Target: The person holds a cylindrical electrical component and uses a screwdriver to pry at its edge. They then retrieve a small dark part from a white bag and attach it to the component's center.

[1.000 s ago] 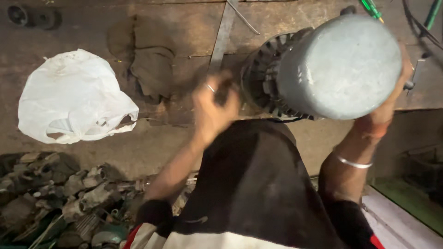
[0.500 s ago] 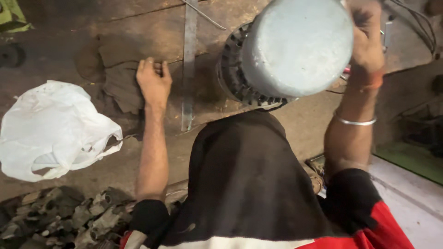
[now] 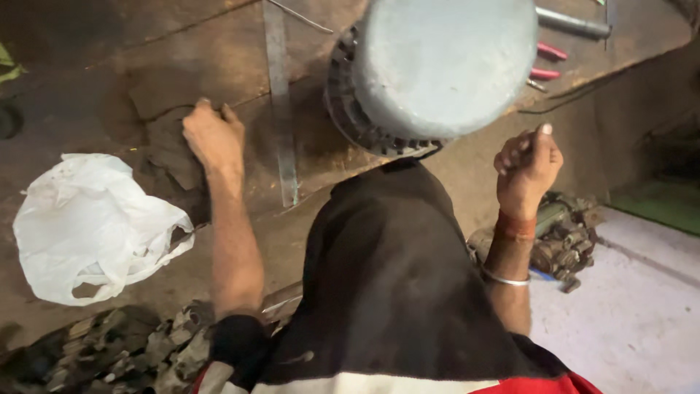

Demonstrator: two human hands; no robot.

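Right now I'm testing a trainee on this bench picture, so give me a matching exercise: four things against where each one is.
Things:
1. plastic bag
2. metal strip
3. left hand
4. right hand

Places:
A. raised off the bench, below the grey drum
B. flat on a dark rag
C. far left of the bench
D. between rag and drum

Pairs: 1-C, 2-D, 3-B, 4-A

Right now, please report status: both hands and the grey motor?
Left hand flat on the dark rag, on the bench. Right hand loosely closed, holding nothing, beside the grey motor. Metal ruler between hands.
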